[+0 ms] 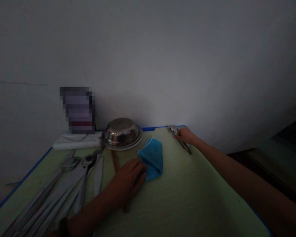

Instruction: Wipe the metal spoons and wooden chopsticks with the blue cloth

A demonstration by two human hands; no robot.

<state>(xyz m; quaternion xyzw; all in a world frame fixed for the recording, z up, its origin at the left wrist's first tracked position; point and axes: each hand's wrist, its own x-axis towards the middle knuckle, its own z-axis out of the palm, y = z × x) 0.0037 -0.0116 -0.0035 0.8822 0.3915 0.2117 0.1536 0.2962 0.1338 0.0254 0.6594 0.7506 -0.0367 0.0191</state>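
Beyond the right grip (185, 136) rises a plain grey wall (162, 59); a thin dark line (22, 83) marks it far to the left of the left grip (128, 177). A pale green, blue-edged tabletop (182, 197) spreads beneath both. Right of the right grip lies a shadowy surface (276, 164), too dark to identify. The light is dim.

Probably a home dining corner, dimly lit
Spoons (71, 163), chopsticks (115, 160) and a metal bowl (123, 131) are laid on a table (177, 197).
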